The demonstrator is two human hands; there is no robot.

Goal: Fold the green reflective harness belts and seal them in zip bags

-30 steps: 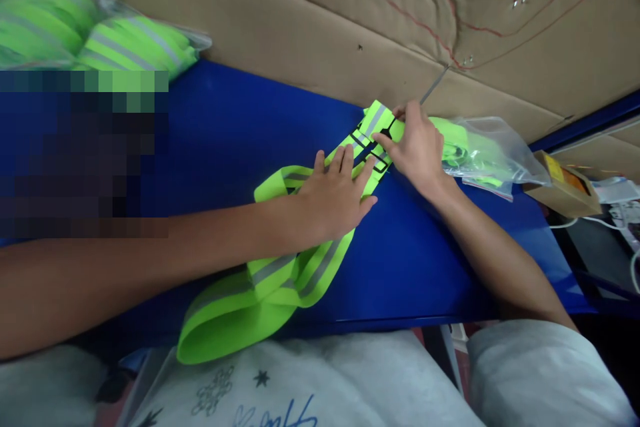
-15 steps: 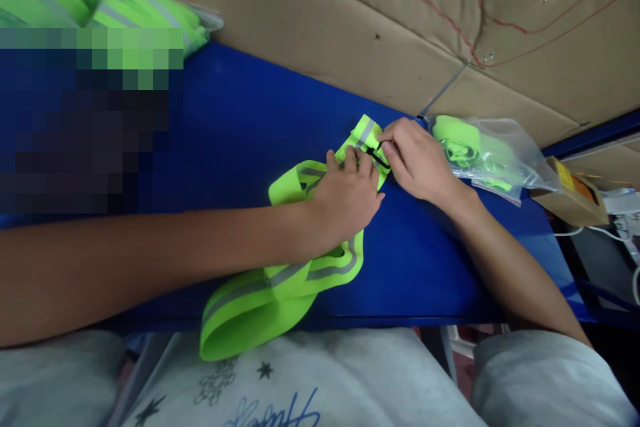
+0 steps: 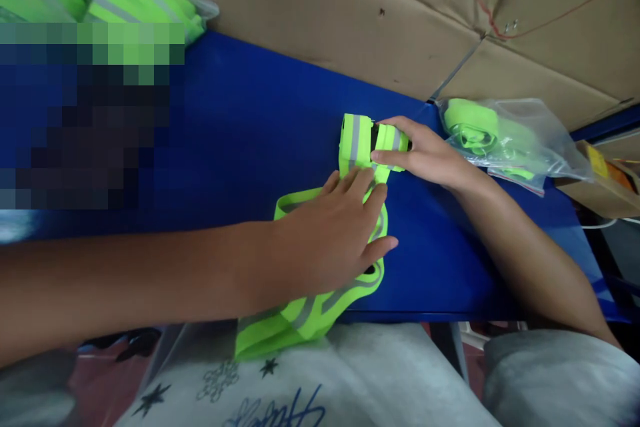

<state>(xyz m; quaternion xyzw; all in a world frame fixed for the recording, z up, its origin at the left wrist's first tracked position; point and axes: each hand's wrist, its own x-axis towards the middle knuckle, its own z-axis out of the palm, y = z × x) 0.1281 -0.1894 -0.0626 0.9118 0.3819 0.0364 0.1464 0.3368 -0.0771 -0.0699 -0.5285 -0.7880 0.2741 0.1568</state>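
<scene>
– blue table [image 3: 280, 100], cardboard wall [image 3: 345, 10] behind. where's the green strap [image 3: 356, 137]?
– centre, under the flat, spread left hand [image 3: 340, 230]; the right hand [image 3: 420, 150] pinches its folded end.
– progress?
– seemingly part folded, loops left loose.
– nearby?
– bagged rolls [image 3: 473, 123] right, bagged bundles [image 3: 145, 0] upper left; the left hand hides the strap's middle.

Pale grey shirt [image 3: 395, 373], 2 dark stars [image 3: 269, 366], blue lettering [image 3: 309, 408].

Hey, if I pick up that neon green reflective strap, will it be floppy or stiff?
Probably floppy: the reflective strap lies in loose bends and folds. It is likely light, since the band looks thin. It seems unlikely to roll, being flat and loosely looped.
</scene>
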